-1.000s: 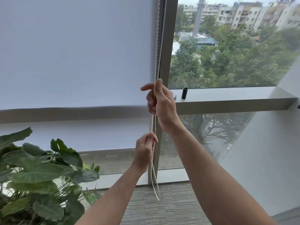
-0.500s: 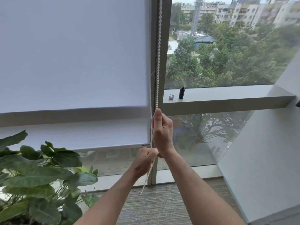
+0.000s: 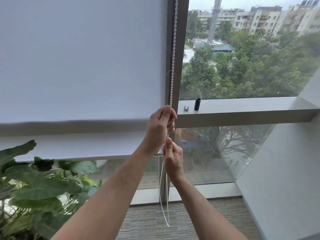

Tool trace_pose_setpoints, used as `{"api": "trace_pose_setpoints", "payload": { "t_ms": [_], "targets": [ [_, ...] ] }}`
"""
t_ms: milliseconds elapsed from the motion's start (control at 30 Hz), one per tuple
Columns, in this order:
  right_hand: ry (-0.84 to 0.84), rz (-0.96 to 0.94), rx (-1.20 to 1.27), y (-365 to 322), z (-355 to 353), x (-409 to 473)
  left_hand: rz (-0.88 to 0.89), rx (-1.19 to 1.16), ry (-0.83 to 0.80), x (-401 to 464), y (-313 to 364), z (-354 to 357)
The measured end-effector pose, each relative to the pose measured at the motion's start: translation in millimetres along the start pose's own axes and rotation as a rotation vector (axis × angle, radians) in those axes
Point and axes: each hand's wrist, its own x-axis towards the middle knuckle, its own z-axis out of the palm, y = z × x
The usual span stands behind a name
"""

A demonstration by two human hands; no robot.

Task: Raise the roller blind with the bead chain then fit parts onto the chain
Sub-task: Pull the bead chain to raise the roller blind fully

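Observation:
A white roller blind point(image 3: 83, 66) covers the left window pane, its bottom bar point(image 3: 78, 157) hanging just above the plant. The white bead chain point(image 3: 173, 54) runs down along the dark window frame. My left hand point(image 3: 160, 125) is closed around the chain at sill height. Just below it, my right hand point(image 3: 173, 158) pinches the same chain. The chain's loose loop point(image 3: 165, 205) dangles under my hands toward the floor. On the window ledge point(image 3: 242, 110) stand a small black cylinder part point(image 3: 197, 104) and a small silver part point(image 3: 186, 108).
A large leafy plant point(image 3: 39, 191) fills the lower left, close to my left forearm. A grey slanted wall point(image 3: 285, 170) closes in at the right. Grey carpet point(image 3: 155, 222) lies below. The right pane shows trees and buildings outside.
My left hand has gone from below my right hand up to grip the chain above it, while my right hand has dropped lower. The blind's bottom bar sits slightly higher than a second ago.

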Motion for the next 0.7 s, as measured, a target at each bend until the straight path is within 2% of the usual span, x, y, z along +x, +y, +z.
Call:
{"api": "trace_pose_setpoints", "payload": {
  "t_ms": [233,367,467,633,700],
  "targets": [
    [-0.220,0.174,0.113,4.2,-13.0,6.1,0.102,0.172,0.171,-6.1,-7.4,1.5],
    [-0.160,0.192,0.049,-24.7,-19.9,44.0,0.096,0.176,0.167,-11.4,-13.7,1.2],
    [-0.123,0.125,0.127,-67.6,-15.5,71.1,0.062,0.268,0.194,-23.4,-32.8,-4.0],
    [-0.232,-0.025,0.291,-127.6,7.5,91.5,-0.073,0.323,0.169,-56.4,-78.5,-18.3],
    [-0.211,-0.046,0.328,-135.4,17.4,91.5,-0.086,0.353,0.167,-65.3,-88.3,-22.0]
  ]
}}
